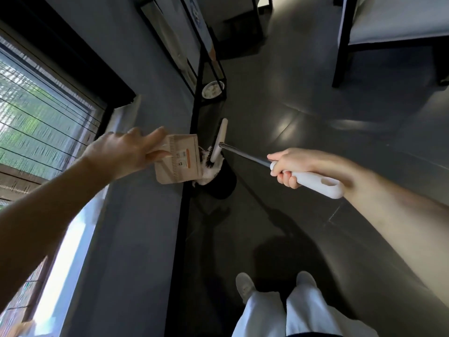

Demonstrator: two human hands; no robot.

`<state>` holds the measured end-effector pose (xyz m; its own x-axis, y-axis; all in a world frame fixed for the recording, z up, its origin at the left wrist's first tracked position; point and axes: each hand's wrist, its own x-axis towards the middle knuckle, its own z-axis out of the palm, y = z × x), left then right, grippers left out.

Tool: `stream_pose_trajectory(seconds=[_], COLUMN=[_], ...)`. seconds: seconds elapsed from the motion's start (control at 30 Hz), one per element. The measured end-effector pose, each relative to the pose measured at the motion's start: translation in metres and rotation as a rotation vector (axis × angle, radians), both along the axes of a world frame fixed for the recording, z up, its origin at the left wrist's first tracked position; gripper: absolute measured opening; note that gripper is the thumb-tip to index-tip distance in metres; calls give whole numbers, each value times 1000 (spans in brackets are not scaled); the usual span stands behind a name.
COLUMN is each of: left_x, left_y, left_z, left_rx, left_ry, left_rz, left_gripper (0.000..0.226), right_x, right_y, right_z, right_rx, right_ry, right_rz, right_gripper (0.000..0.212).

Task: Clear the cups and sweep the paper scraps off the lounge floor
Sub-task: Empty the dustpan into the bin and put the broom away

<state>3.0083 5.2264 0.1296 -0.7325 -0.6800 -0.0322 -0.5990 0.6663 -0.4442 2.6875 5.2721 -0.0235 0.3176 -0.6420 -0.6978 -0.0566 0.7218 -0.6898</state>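
While left hand [121, 152] pinches dustpan [179, 159], right [285, 169], broom [243, 154]

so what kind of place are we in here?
Probably an indoor lounge or sitting area: glossy dark tiled floor, a black-framed chair with a pale cushion, and a black metal rack beside a big window.

L hand [121, 152]: motion-smeared, outlines soft; grip on dustpan [178, 164] partly out of sight.
Pan label [187, 159]: print too small to read.
White clump [206, 176]: half behind pan; scraps or liner, can't tell.
Dark bin [224, 186]: rim covered, mostly shadow.
R hand [284, 170]: palm hidden round broom handle [318, 184].
Window [36, 117]: blurred, cut by left edge.
Chair [388, 40]: cut off top & right.
Legs [279, 312]: cut at bottom edge.
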Motion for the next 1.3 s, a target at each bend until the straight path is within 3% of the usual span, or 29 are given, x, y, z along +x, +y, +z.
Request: stream_pose_trajectory(seconds=[0.1,0.23,0.4,0.6,0.73,0.83,0.97,1.1,1.3], left_x=[5,10,-6,6,6,6,6,-2,-2], left_y=[10,21,32,21,23,14,-3,-13,-23], left_z=[13,13,-9,-6,-11,-12,-4,-8,-9], left_rx=[-25,74,58,106,107,110,126,105,74], left_ry=[-60,-87,-94,97,84,71,113,66,10], left_rz=[-127,-140,-204,6,12,70,69,52,35], left_gripper=[46,43,42,68,52,63,51,60,62], right_x=[3,7,11,12,12,15,23,35,56], right_y=[-5,-7,-3,-3,-6,-10,-11,-16,-3], right_z=[3,4,-3,-2,7,15,17,7,-22], right_rx=[-8,-10,-7,19,9,-17,-50,-72,-150], right_ry=[6,2,11,-2,12,22,9,4,199], right_rz=[-4,-2,4,38,68,99,107,102,178], right_gripper=[63,64,63,44,41,50,60,67,70])
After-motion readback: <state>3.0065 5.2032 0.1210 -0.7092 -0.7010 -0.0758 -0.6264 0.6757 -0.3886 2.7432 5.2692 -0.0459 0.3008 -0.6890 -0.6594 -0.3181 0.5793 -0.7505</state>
